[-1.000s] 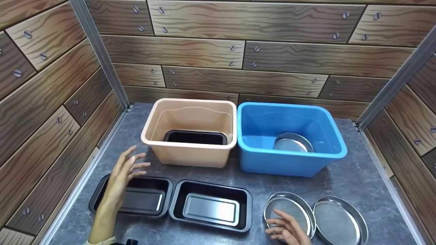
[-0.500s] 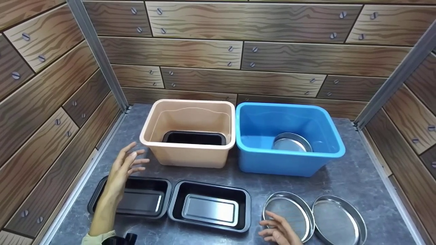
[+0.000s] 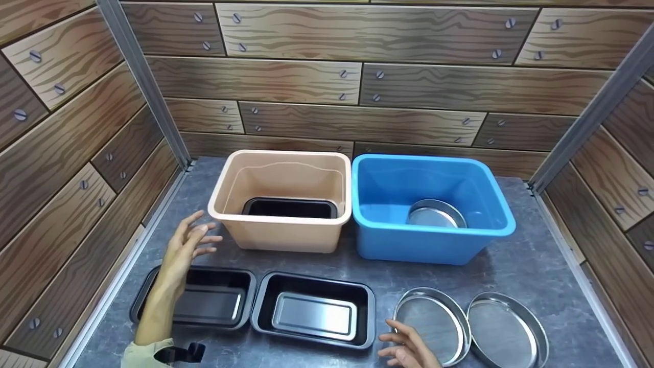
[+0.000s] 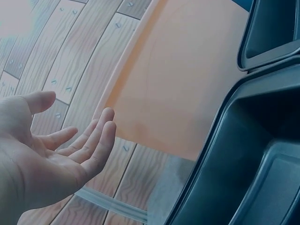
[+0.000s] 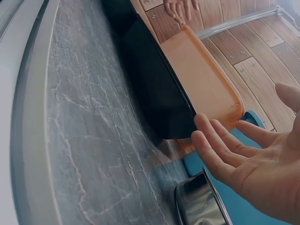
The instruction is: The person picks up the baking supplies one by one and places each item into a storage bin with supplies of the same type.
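Note:
My left hand (image 3: 185, 244) hovers above the left black loaf pan (image 3: 212, 301), fingers loosely spread and holding nothing. In the left wrist view the same hand (image 4: 61, 150) shows its palm, apart from the pans. Beside that pan lies a second black loaf pan (image 3: 314, 310). Low in the head view, my right hand (image 3: 409, 347) overlaps the edge of a round metal cake pan (image 3: 433, 322); its fingers are relaxed and bare. Another round cake pan (image 3: 506, 332) sits to its right, their rims meeting. In the right wrist view the right hand (image 5: 248, 164) holds nothing.
Behind the pans stand a beige bin (image 3: 286, 235) with a black loaf pan (image 3: 290, 208) inside and a blue bin (image 3: 409, 248) holding a round pan (image 3: 436, 214). Wood-patterned walls (image 3: 306, 82) enclose the grey marbled table (image 3: 516, 271) at the back and sides.
My right hand has drifted left, from over the round pan toward the gap beside the loaf pan. The left hand is nearly still. The head view has shifted slightly.

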Available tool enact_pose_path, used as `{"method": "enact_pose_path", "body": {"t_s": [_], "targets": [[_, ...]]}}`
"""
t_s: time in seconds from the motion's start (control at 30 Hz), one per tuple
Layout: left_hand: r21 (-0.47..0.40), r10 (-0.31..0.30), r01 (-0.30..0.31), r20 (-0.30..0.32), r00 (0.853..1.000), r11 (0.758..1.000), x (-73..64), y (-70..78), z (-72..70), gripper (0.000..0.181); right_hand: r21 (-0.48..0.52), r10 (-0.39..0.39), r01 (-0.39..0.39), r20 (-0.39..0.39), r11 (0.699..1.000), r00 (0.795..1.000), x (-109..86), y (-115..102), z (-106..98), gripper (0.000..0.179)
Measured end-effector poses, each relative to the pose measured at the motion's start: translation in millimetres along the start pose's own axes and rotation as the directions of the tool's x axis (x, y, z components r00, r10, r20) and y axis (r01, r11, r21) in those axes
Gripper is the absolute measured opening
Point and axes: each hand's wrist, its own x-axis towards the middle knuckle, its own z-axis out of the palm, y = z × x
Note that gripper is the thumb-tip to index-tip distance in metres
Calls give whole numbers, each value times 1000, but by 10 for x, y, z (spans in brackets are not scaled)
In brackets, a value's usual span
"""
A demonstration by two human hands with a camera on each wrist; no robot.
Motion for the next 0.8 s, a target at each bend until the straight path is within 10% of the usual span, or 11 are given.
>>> {"method": "enact_pose_path", "body": {"t_s": [0.8], "targets": [[49, 7, -6, -27, 1000, 999, 209, -47, 55, 50, -22, 201, -205, -122, 978, 972, 88, 104, 21, 43]]}}
